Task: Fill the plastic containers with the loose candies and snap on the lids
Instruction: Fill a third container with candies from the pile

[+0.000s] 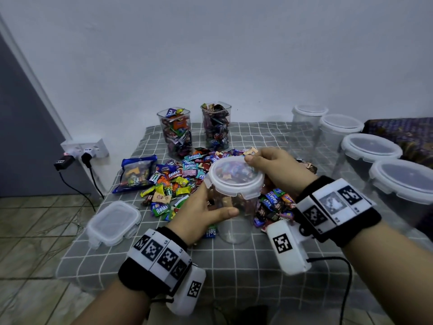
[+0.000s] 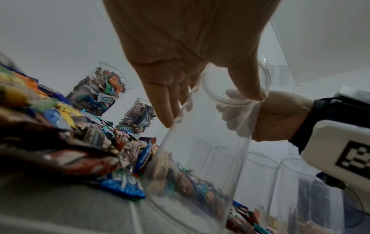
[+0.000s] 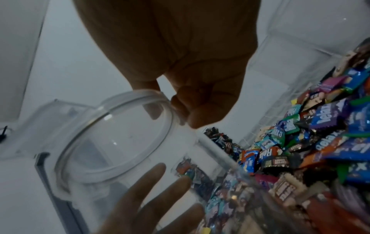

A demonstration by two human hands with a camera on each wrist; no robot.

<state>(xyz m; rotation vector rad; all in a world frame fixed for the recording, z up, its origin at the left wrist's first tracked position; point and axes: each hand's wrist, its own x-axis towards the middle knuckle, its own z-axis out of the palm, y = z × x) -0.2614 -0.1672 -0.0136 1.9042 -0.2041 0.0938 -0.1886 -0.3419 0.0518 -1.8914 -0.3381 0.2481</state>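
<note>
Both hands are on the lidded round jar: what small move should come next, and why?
Probably lift the lid off. The jar looks empty, the loose candies lie on the cloth, the left hand grips the jar wall and the right hand pinches the lid's far edge.

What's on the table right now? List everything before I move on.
Held jar: 1, clear, empty, round, table centre, tilted.
Round lid: 1, white-rimmed, on the held jar.
Filled jars: 2, clear, square, no lids, back of table.
Lidded jars: 4, clear, round, white lids, right side.
Square lid: 1, white-rimmed, lying front left.
Candies: a loose pile, many colours, mid table.
Bag: 1, blue, left of the pile.
Cloth: 1, grey checked, over the table.
Plugs: 2, black, wall socket, left.
Left hand: grips the held jar's side.
Right hand: pinches the round lid's far rim.
</note>
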